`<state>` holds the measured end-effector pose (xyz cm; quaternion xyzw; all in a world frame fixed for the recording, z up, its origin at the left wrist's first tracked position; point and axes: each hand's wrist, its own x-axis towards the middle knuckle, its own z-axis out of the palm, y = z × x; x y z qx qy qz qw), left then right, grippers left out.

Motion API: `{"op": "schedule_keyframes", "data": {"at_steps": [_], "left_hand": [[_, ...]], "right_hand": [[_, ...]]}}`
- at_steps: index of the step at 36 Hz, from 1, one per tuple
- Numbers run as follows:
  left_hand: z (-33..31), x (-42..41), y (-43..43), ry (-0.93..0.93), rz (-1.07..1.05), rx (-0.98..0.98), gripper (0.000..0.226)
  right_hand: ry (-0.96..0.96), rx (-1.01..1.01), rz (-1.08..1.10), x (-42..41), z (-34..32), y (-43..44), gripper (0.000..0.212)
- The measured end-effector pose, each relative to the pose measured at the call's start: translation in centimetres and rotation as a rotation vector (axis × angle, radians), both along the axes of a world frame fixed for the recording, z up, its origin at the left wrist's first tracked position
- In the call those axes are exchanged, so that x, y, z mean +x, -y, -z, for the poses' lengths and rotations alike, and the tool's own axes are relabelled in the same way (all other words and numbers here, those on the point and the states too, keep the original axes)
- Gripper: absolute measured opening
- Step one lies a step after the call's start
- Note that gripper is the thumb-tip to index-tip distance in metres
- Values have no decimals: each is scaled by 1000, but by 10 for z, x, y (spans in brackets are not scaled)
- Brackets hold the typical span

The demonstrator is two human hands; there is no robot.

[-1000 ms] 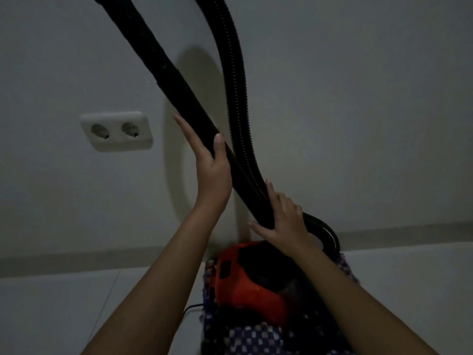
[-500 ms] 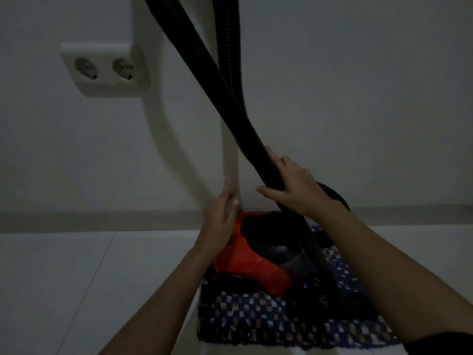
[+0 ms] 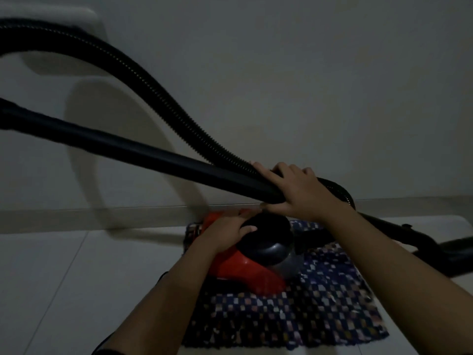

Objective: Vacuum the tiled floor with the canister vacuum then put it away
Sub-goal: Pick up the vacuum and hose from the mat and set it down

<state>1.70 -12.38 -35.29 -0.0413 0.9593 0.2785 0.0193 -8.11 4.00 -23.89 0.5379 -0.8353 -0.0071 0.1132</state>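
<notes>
Two hands are being used: right hand is clamped on wand and hose, bundling them, seemingly for storage; left hand is pressed on vacuum, which is being steadied on mat by the wall.

The room is dim. A plain pale wall meets a pale tiled floor at a low skirting strip. A blurred white wall socket sits high above the skirting.

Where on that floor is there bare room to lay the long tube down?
Bare tiles lie left of the checkered mat, out from the wall. The mat is crowded by the red canister, with the left hand on it; the right hand grips the wand.
</notes>
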Motion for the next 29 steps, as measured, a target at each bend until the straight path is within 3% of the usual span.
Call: {"op": "schedule_keyframes", "data": {"at_steps": [6, 15, 20, 29], "left_hand": [[-8, 16, -5, -50, 43, 125, 50], [-59, 84, 12, 142, -87, 133, 49], [-112, 143, 55, 296, -182, 166, 50], [-187, 258, 175, 294, -145, 168, 50]], "right_hand": [[31, -3, 18, 8, -2, 4, 85], [194, 33, 33, 48, -66, 26, 80], [251, -22, 77, 87, -124, 61, 76], [281, 4, 125, 212, -177, 186, 78]]}}
